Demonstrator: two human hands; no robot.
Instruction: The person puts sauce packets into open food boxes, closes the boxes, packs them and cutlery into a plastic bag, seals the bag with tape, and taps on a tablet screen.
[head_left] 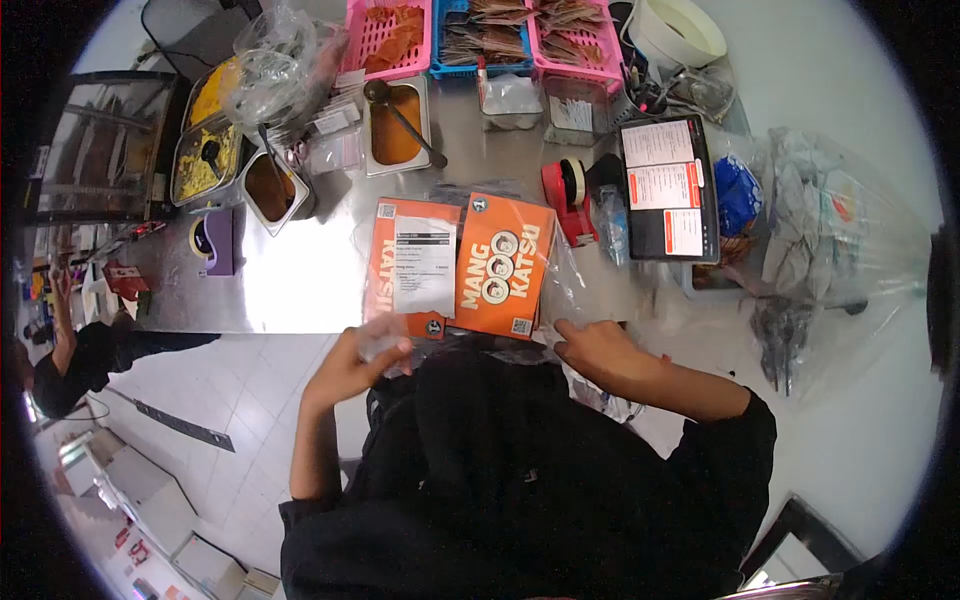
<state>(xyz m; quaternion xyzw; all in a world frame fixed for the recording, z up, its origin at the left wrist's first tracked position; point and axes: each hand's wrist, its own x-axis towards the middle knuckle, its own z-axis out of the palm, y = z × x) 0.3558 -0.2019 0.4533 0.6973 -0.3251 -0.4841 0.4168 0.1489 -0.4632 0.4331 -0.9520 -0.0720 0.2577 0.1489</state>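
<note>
Shirt [470,490] nearest, half-curled left hand [350,370] and right hand [600,350] pinch plastic [568,284].

Black top [600,510], short black sleeves [735,440], bare forearms [690,387].

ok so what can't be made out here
All in the head view:
- fine print on the white slip: too small
- inside of the right orange package: hidden by its printed top
- small text on the tablet: too small
- far end of the left pink basket: cut off by the top edge
- right hand's grip: curled fingers hide it
</note>
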